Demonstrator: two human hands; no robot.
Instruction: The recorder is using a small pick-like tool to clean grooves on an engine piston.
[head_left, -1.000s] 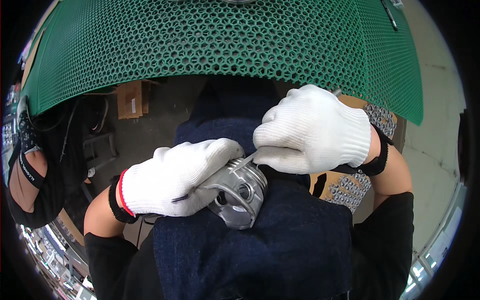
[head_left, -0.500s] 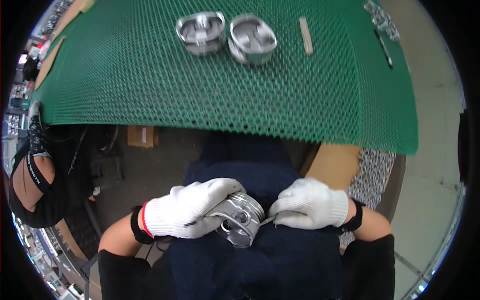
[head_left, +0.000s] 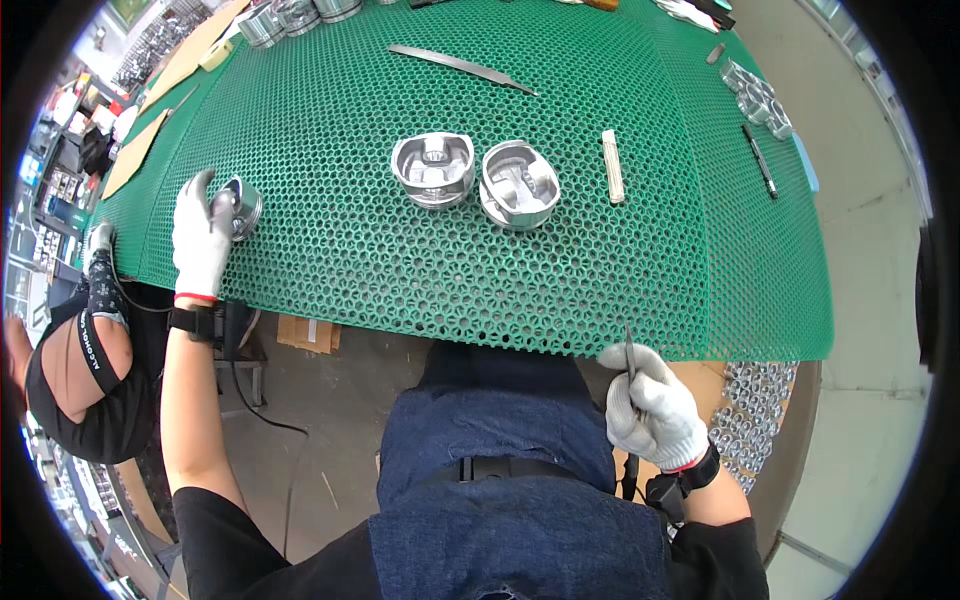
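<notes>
At the left part of the green honeycomb mat [head_left: 330, 270], my left hand [head_left: 203, 240], in a white knit glove with a red cuff, grips a shiny metal piston [head_left: 246, 208] turned on its side. My right hand [head_left: 655, 415], gloved the same way, is by the mat's near edge. Its fingers are closed on a thin, dark, pointed tool [head_left: 630, 350] whose tip points away from me; its exact kind does not show. Two pistons [head_left: 433, 170] lie side by side mid-mat with their hollow sides up. A pale flat stick [head_left: 613, 165] lies to their right.
A long narrow metal blade [head_left: 465, 68] lies farther back. Several pistons [head_left: 298, 15] stand far left, near a tape roll [head_left: 215, 55]. A black pen [head_left: 760, 160] and metal rings [head_left: 757, 98] lie right. Many small metal parts [head_left: 755, 410] sit below right. A co-worker [head_left: 85, 380] is at left.
My left hand has carried the piston from my lap to the mat's left side. My right hand has moved away from the piston, slightly to the right, keeping the thin tool. The view has shifted.
</notes>
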